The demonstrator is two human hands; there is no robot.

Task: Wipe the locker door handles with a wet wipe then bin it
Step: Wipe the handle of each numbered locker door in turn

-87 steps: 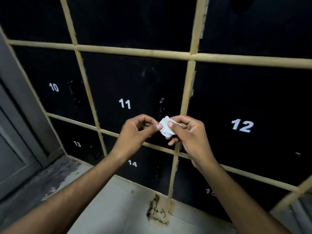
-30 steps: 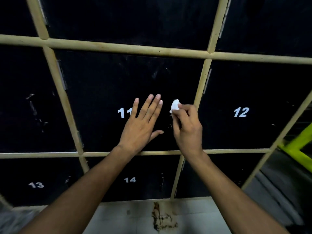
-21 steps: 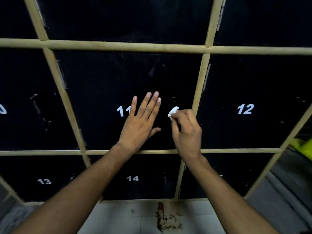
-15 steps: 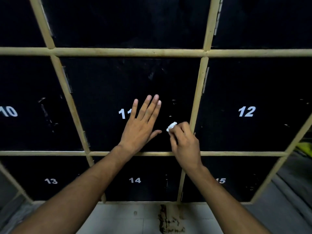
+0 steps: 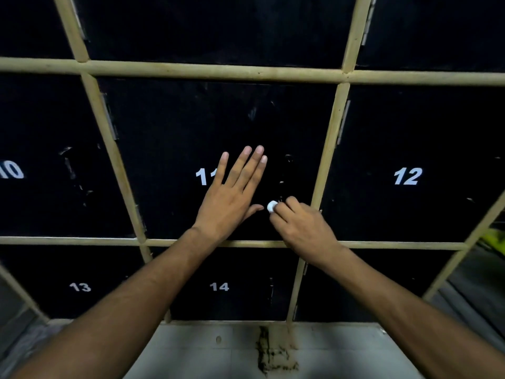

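Note:
The black door of locker 11 [image 5: 177, 127] fills the middle of the view. Its dark handle [image 5: 285, 170] runs vertically near the door's right edge and is hard to make out. My left hand [image 5: 232, 195] presses flat on the door with straight fingers, partly covering the number. My right hand [image 5: 300, 228] pinches a small folded white wet wipe [image 5: 271, 206] against the lower end of the handle.
Beige frame bars [image 5: 328, 149] separate black locker doors numbered 10 [image 5: 11, 169], 12 [image 5: 407, 176], 13 [image 5: 79, 287] and 14 [image 5: 219, 286]. Pale tiled floor with a dark stain [image 5: 273, 356] lies below. A yellow object [image 5: 494, 239] shows at the right edge.
My right hand has slid the wipe down the handle of locker 11, from level with the number to the handle's lower end. My left hand has stayed flat on the door.

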